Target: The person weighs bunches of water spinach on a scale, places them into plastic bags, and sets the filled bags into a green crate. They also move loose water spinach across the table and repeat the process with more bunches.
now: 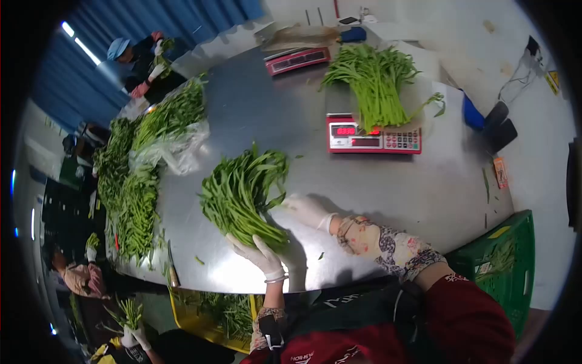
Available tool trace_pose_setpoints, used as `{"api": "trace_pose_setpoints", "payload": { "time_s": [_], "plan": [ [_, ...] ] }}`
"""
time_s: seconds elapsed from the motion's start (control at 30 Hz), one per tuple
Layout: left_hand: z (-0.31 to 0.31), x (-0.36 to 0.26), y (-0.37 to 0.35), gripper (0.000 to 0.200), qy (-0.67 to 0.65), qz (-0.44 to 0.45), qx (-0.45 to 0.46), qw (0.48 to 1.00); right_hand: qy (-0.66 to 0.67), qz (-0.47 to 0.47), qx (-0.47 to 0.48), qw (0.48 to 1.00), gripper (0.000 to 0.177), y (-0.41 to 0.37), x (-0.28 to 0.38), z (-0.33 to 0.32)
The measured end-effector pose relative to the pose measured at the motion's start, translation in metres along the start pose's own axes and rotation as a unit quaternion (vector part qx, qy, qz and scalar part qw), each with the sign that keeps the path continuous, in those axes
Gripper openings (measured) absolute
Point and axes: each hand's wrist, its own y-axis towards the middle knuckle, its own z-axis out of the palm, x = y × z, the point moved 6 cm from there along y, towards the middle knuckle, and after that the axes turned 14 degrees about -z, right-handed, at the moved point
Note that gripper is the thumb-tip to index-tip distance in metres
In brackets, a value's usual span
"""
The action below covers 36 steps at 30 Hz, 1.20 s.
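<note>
Head view: seemingly squaring up the bunch of greens (242, 194) on the table (376, 194)
Left hand (262, 255): fingers spread on the stem ends
Right hand (306, 209): touching the bunch, finger state unclear
Next: probably needs a firm grip round the stems

The white-gloved left hand (262, 255) and white-gloved right hand (308, 209) end in snug cuffs. The forearms wear cream fabric oversleeves (388, 246) printed with red, pink and dark floral shapes. Above them is a dark red top (473, 315) with white lettering (303, 357) too blurred to read, and perhaps a black apron (364, 309).
</note>
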Motion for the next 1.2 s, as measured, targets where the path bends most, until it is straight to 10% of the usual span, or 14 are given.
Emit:
{"api": "trace_pose_setpoints", "payload": {
  "time_s": [0.03, 0.07, 0.17, 0.23, 0.3, 0.33, 0.37, 0.5, 0.63, 0.87, 1.2],
  "plan": [
    [0.006, -0.029, -0.005, 0.062, -0.003, 0.051, 0.039, 0.998, 0.235, 0.152, 0.144, 0.949, 0.024, -0.002, 0.015, 0.012],
    [0.015, -0.053, -0.01, 0.06, -0.004, 0.102, 0.075, 0.992, 0.045, 0.027, 0.139, 0.989, 0.026, 0.004, 0.049, -0.01],
    [0.042, -0.099, -0.013, 0.053, -0.059, 0.17, 0.131, 0.975, -0.019, 0.095, 0.158, 0.983, 0.019, 0.004, 0.059, -0.067],
    [0.084, -0.116, -0.003, 0.045, -0.21, 0.065, 0.281, 0.934, -0.29, -0.079, -0.04, 0.953, 0.018, -0.012, 0.048, -0.168],
    [0.121, -0.132, 0.005, 0.043, -0.238, 0.029, 0.366, 0.899, -0.248, 0.189, -0.186, 0.932, 0.023, -0.036, 0.008, -0.263],
    [0.146, -0.135, 0.011, 0.042, -0.25, 0.043, 0.384, 0.888, -0.395, 0.077, -0.15, 0.903, 0.029, -0.048, -0.018, -0.295],
    [0.166, -0.146, 0.014, 0.044, -0.262, 0.029, 0.389, 0.883, -0.266, 0.276, -0.242, 0.892, 0.039, -0.059, -0.023, -0.337],
    [0.264, -0.189, 0.035, 0.052, -0.259, -0.035, 0.503, 0.824, -0.233, 0.502, -0.106, 0.826, 0.053, -0.067, -0.091, -0.403],
    [0.352, -0.218, 0.052, 0.057, -0.242, -0.154, 0.594, 0.752, -0.41, 0.392, -0.062, 0.822, 0.041, -0.034, -0.129, -0.409],
    [0.425, -0.231, 0.063, 0.047, -0.19, -0.199, 0.565, 0.777, -0.403, 0.146, -0.169, 0.888, 0.029, 0.0, -0.159, -0.374],
    [0.437, -0.242, 0.063, 0.039, -0.201, -0.16, 0.5, 0.827, -0.07, 0.392, -0.297, 0.868, 0.042, 0.003, -0.217, -0.422]
  ]
}}
